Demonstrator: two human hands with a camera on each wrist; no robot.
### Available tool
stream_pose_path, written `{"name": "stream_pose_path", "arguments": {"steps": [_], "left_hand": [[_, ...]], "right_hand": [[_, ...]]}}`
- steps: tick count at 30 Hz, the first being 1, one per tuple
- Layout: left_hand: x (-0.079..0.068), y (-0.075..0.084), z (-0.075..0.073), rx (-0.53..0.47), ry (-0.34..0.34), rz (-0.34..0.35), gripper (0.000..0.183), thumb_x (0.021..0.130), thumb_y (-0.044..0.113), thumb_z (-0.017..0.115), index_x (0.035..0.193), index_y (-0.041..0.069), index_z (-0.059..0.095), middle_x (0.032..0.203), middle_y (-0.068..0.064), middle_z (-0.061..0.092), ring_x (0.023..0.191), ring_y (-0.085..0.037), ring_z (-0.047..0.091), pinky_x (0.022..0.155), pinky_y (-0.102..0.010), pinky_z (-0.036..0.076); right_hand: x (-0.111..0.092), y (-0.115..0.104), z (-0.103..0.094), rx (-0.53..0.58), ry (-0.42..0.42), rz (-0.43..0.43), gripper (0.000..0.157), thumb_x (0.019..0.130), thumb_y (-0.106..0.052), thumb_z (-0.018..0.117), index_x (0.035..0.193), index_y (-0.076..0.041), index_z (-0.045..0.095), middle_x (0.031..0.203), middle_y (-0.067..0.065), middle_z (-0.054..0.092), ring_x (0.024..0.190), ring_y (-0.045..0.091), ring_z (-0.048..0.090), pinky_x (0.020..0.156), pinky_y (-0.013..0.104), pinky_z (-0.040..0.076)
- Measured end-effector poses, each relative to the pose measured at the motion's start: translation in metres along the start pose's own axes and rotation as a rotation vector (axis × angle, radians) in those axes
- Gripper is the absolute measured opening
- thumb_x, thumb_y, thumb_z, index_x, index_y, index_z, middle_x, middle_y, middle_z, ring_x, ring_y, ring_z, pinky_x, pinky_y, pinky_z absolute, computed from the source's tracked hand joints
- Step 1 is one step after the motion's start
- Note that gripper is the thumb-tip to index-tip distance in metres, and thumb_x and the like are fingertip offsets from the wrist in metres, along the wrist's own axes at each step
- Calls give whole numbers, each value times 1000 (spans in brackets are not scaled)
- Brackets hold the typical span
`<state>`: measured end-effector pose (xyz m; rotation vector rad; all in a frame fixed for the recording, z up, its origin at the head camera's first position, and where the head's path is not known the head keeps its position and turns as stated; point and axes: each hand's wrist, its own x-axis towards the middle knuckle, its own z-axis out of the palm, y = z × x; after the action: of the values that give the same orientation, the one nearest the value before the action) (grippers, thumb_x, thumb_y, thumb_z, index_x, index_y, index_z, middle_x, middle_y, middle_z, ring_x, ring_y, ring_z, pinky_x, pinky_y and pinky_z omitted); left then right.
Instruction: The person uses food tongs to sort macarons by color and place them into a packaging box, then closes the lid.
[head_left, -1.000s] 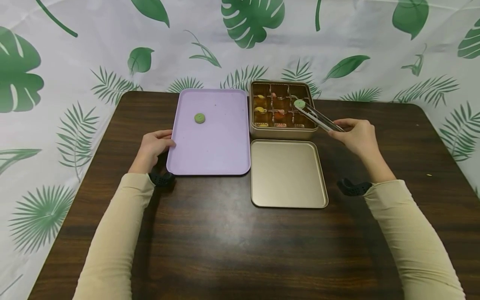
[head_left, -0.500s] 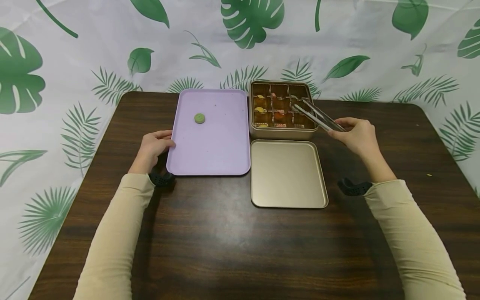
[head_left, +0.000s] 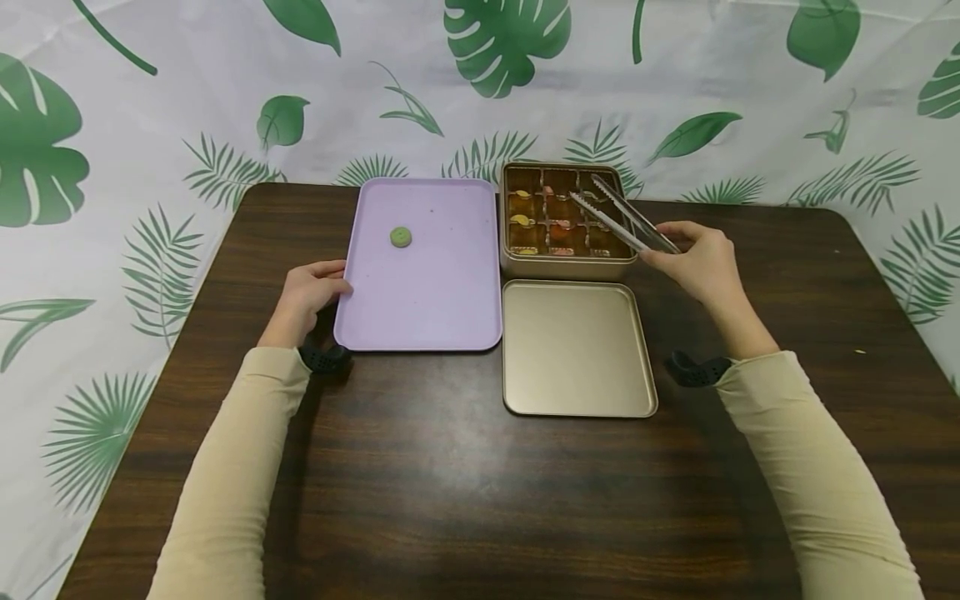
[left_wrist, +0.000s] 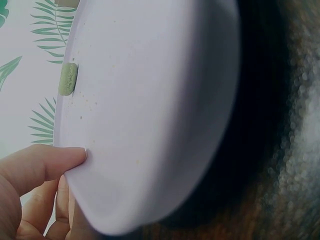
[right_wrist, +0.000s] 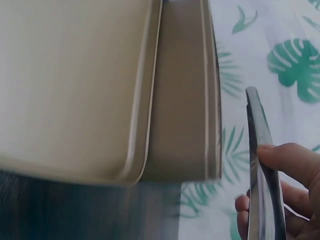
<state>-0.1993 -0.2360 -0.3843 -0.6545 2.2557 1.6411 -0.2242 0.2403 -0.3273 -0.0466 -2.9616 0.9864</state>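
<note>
My left hand (head_left: 306, 296) pinches the left edge of a lilac tray (head_left: 420, 300); in the left wrist view its thumb (left_wrist: 70, 159) lies on top and the other fingers are underneath. One green round cookie (head_left: 401, 237) lies on the tray, left of its middle. Metal tongs (head_left: 637, 218) are in my right hand (head_left: 701, 260), held between thumb and fingers. Their arms are spread, with nothing between the tips, over a gold tin box (head_left: 567, 267). Clear dividers split the box into several compartments, some holding yellow and red pieces. The tongs partly hide its right side.
A flat gold lid (head_left: 577, 350) lies just in front of the tin box, beside the tray's right edge. All of it stands on a dark wooden table (head_left: 465, 500), with a leaf-patterned white cloth (head_left: 405, 75) behind.
One second ago the tongs held a green cookie over the box's right side; it has since left the tips. The tongs have spread wider and shifted left. My left hand has stayed put.
</note>
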Motion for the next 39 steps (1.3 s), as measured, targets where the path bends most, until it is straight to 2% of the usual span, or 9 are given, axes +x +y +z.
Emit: {"name": "stream_pose_path", "arguments": {"steps": [5,10,20,26,32,39], "left_hand": [[0,1,1,-8,3,-6,56,89,1,54,143,4,42,144,-16,48,123,-21,49,109,-34,41],[0,0,1,-12,3,-11,56,89,1,54,144,4,42,145,-16,48,125,-22,48,110,-35,40],[0,-6,0,1,5,-6,56,89,2,54,144,4,41,144,-16,48,129,-24,46,110,-34,39],[0,-6,0,-2,1,-14,56,90,1,54,144,5,41,145,-15,47,128,-24,47,110,-35,39],[-1,-5,0,-3,-3,-15,56,90,2,54,145,5,41,145,-15,47,130,-24,46,111,-35,39],[0,-3,2,8,2,-3,56,89,2,55,144,5,42,145,-16,47,127,-22,48,110,-35,40]], "right_hand": [[0,-20,6,29,-21,-33,52,85,-32,70,128,-6,59,126,22,62,111,35,58,64,16,40],[-2,-43,16,64,-58,-55,50,86,-32,69,129,-8,59,120,22,63,97,30,59,58,20,41],[-1,-88,50,101,-132,-162,45,84,-22,72,125,-6,62,105,22,70,86,29,64,62,23,43],[-2,-112,72,87,-195,-202,46,82,-25,74,125,-9,63,106,19,70,90,28,64,69,32,47],[-3,-127,90,98,-247,-229,44,82,-25,73,123,-9,64,116,15,68,102,27,64,84,39,51],[-3,-141,110,36,-292,-235,45,83,-26,71,124,-8,63,123,12,65,109,26,61,88,39,51]]}}
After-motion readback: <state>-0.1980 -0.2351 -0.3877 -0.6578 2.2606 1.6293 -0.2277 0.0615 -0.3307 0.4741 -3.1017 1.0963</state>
